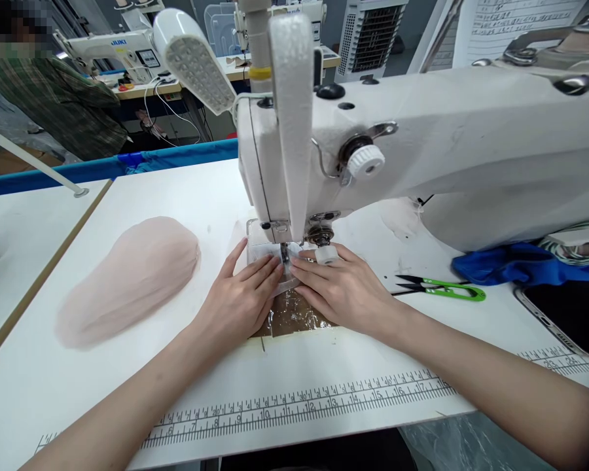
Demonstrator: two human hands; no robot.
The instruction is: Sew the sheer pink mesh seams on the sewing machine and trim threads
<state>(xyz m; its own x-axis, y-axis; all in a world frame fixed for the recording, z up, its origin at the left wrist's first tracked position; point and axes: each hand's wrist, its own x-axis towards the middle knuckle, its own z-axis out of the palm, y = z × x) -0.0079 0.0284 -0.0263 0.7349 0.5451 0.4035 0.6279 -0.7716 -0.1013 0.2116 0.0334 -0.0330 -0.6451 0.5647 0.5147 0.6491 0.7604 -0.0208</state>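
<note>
My left hand (245, 294) lies with its fingers stretched out and pressed down, just left of the presser foot (285, 254) of a white sewing machine (259, 163). From the other side my right hand (341, 284) rests flat, fingertips close to the needle area. Beneath both hands is a small piece of thin, whitish sheer fabric (285, 285), mostly covered by my fingers. A brown patch under shiny clear film (299, 314) shows in front of it. To the left lies a pile of sheer pale pink fabric (137, 275) on the white table (216, 399).
Green-handled thread snips (454, 290), a blue cloth (510, 263) and a phone (569, 314) lie at the right. A ruler strip (275, 415) runs along the front edge. A lamp (194, 59) hangs above. At the back left stands a person in a checked shirt (53, 98).
</note>
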